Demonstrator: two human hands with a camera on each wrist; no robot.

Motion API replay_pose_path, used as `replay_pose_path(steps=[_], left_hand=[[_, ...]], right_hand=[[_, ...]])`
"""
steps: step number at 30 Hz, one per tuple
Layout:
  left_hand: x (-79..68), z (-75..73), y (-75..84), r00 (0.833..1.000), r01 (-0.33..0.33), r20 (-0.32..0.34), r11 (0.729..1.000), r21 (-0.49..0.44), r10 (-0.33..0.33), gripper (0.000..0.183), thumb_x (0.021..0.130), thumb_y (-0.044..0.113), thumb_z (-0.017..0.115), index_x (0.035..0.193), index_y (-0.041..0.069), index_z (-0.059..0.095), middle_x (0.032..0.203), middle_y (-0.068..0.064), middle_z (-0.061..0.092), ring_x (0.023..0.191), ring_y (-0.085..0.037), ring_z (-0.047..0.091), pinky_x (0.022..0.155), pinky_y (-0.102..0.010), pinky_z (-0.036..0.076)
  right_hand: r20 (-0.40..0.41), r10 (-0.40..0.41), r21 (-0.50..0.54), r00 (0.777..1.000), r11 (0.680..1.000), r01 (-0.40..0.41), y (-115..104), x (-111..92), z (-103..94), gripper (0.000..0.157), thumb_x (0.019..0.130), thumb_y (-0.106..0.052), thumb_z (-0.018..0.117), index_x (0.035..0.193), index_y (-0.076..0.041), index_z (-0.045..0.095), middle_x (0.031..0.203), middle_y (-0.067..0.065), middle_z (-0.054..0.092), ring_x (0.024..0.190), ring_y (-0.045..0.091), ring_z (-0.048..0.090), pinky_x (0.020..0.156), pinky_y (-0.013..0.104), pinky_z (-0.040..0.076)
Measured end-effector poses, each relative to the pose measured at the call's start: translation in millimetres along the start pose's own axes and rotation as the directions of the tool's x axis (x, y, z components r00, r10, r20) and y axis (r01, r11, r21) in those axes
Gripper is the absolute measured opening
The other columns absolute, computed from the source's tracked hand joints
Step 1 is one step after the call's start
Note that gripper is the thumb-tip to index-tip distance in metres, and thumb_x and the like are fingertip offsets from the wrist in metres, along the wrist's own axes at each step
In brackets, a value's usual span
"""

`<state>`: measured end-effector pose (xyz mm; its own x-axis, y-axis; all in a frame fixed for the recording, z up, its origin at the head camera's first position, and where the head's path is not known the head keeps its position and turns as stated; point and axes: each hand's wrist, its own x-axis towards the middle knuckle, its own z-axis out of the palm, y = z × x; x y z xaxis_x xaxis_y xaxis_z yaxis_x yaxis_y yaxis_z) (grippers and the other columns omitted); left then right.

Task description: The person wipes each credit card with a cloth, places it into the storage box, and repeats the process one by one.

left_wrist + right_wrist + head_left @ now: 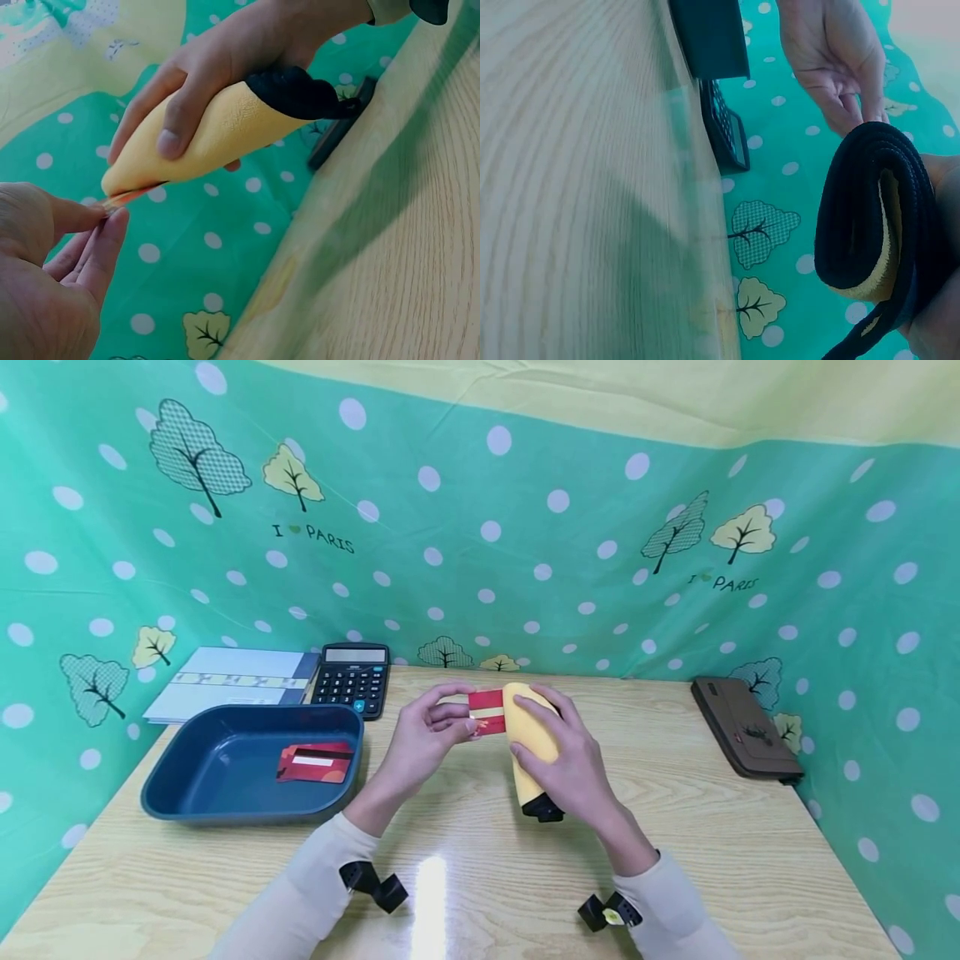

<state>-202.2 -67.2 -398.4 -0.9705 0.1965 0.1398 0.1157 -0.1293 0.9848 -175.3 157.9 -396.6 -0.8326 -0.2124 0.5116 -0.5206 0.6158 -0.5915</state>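
Observation:
Over the middle of the table, my left hand [433, 737] pinches a red card [487, 712] with a pale stripe between thumb and fingertips. The card's right end meets a rolled yellow cloth [531, 739] with a black edge, which my right hand [566, 752] grips from its right side. From the left wrist, the card's edge shows at a slit near the tip of the cloth [202, 139]. The right wrist view looks at the cloth's black-edged end [870, 217], wound in several layers, with a strap hanging down; the card is hidden there.
A dark blue basin [251, 817] stands at the left with red cards [315, 762] inside. Behind it are a black calculator [351, 681] and a white-and-blue folder [236, 677]. A brown zip case [746, 727] lies at the far right, near the green polka-dot curtain [525, 568].

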Motion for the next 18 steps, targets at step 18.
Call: replay_pose_path(steps=[18], left_hand=[[-2.9, 4.1, 0.8, 0.999, 0.017, 0.032, 1.0, 0.008, -0.018, 0.043, 0.095, -0.005, 0.068, 0.136, 0.007, 0.061, 0.121, -0.028, 0.071, 0.099, -0.021, 0.077, 0.09, -0.036, 0.066]], right_hand=[[0.026, -0.081, -0.008, 0.996, 0.997, 0.081, -8.3, -4.6, 8.6, 0.062, 0.085, -0.015, 0.084, 0.143, -0.025, 0.062, 0.157, 0.004, 0.048, 0.11, 0.023, 0.066, 0.067, 0.024, 0.052]])
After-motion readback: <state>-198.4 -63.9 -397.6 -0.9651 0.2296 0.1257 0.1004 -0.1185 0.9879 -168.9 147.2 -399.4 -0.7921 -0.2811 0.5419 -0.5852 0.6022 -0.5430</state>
